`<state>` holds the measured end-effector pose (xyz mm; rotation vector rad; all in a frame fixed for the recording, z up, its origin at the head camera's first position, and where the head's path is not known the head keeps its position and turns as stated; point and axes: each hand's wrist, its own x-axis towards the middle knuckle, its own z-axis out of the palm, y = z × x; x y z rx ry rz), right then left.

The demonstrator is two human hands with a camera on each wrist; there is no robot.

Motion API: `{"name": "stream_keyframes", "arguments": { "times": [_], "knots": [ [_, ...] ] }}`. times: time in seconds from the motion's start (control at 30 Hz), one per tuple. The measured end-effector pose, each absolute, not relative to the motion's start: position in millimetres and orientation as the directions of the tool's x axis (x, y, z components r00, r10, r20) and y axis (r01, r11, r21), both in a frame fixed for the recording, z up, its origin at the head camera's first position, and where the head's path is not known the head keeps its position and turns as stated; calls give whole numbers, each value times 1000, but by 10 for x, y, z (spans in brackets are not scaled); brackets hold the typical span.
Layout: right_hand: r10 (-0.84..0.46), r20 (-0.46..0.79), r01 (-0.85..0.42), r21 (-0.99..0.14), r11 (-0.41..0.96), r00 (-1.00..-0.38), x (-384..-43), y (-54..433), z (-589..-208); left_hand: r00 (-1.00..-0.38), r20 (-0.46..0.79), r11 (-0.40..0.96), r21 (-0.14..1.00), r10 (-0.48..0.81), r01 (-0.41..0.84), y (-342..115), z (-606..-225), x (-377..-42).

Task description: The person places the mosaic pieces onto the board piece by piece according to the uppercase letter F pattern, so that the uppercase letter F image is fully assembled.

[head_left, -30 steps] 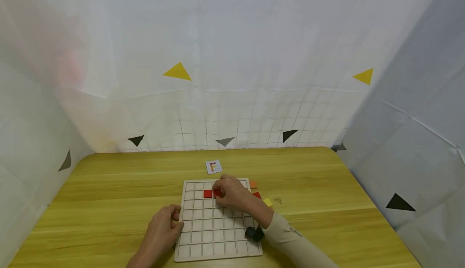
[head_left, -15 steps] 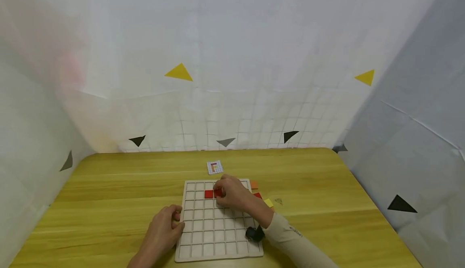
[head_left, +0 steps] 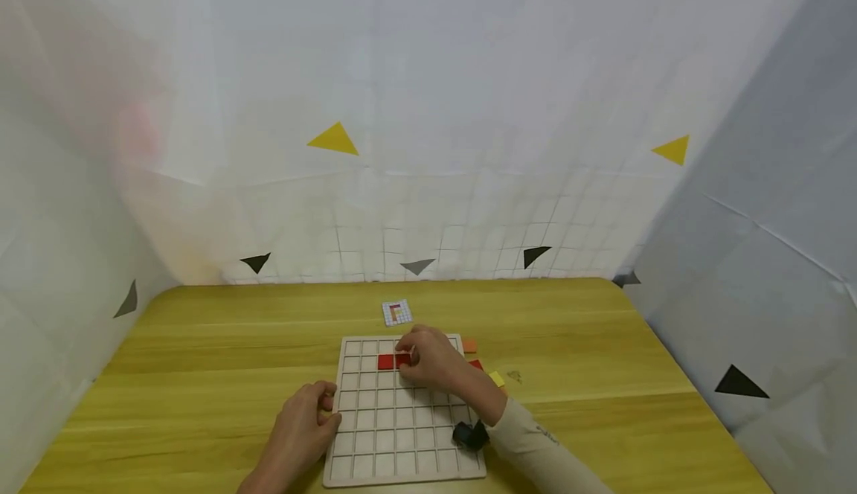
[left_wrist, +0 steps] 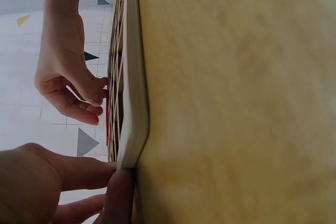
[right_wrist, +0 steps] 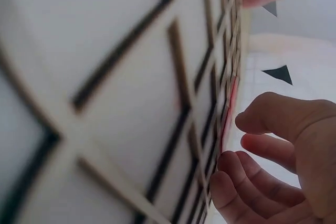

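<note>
A pale wooden grid board (head_left: 384, 442) lies on the table. My left hand (head_left: 301, 423) holds its left edge, thumb and index finger right at the rim, as the left wrist view shows closely. Over the board's upper rows, my right hand (head_left: 431, 360) has thumb and fingers bent around a red square tile (head_left: 402, 360), partly hidden by the fingers. Directly left of it, another red tile (head_left: 385, 361) sits flat in its cell. In the right wrist view, a thin strip of red tile (right_wrist: 229, 109) shows at the board surface beside the fingertips.
Past the board's right edge lie an orange tile (head_left: 470, 346), a red tile (head_left: 476, 365) and a yellow tile (head_left: 496, 379), partly behind the right arm. A small pattern card (head_left: 397, 312) rests behind the board. White sheets (head_left: 428, 107) surround the wooden table (head_left: 569, 330).
Both hands keep almost the same places on the board, and the tiles stay where they were. The head view has shifted slightly, so everything sits a little lower.
</note>
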<state>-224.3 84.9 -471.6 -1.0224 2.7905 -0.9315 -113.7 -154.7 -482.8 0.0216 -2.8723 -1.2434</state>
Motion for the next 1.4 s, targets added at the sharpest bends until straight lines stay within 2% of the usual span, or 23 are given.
{"name": "stream_keyframes", "arguments": {
  "times": [0.4, 1.07, 1.4],
  "knots": [
    [-549, 279, -592, -586, 553, -788, -2254, 1122, -4466, -1000, 15, 693, 721, -13, 2, -1558, -4798, -1153],
    [-461, 257, -518, -576, 632, -849, -2217, 1475, -4485, -999, 47, 703, 711, -14, 24, -1601, -4815, -1148],
    [-456, 269, -524, -552, 649, -848, -2211, 1644, -4545, -999, 40, 702, 712, -9, 22, -1605, -4801, -1154]
  ]
}}
